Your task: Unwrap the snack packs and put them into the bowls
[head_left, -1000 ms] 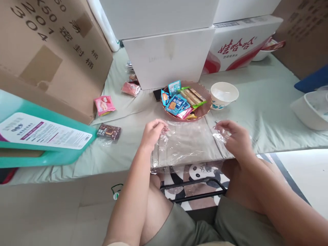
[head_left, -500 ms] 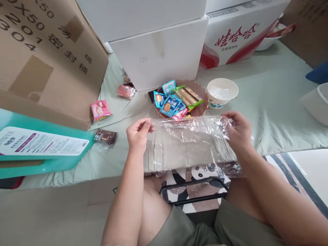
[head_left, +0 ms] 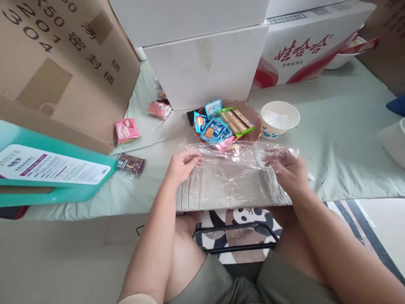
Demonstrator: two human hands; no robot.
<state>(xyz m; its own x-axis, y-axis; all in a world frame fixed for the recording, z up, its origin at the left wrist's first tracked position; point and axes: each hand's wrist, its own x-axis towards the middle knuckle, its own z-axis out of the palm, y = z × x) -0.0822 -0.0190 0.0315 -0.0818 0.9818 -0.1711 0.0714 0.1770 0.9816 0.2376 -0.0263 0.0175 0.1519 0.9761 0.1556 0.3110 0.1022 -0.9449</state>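
A thin sheet of crinkled clear plastic film (head_left: 230, 177) spans my two hands in front of the glass plate and hangs down towards the table's near edge. My left hand (head_left: 182, 165) pinches its left end between thumb and fingers. At the right end, my right hand (head_left: 288, 169) grips the film, which partly covers the fingers; that hand is slightly blurred. Just beyond, the brownish glass plate (head_left: 253, 116) bears blue snack packets (head_left: 214, 130), a green-edged pack of wafer-like sticks (head_left: 237, 121) and a pink packet (head_left: 225, 143). The film's top edge overlaps the plate's near rim.
A white paper bowl (head_left: 280, 118) stands right of the plate. Left lie a pink packet (head_left: 127, 130), a brown cocoa packet (head_left: 130, 164) and a wrapped pink snack (head_left: 159, 109). A cardboard box (head_left: 72, 84), white boxes (head_left: 205, 67) and a teal container (head_left: 63, 190) border the table.
My hands have come closer together, so the film is slacker and bunched. Its top edge has moved over the plate's near rim. The camera view has shifted slightly.
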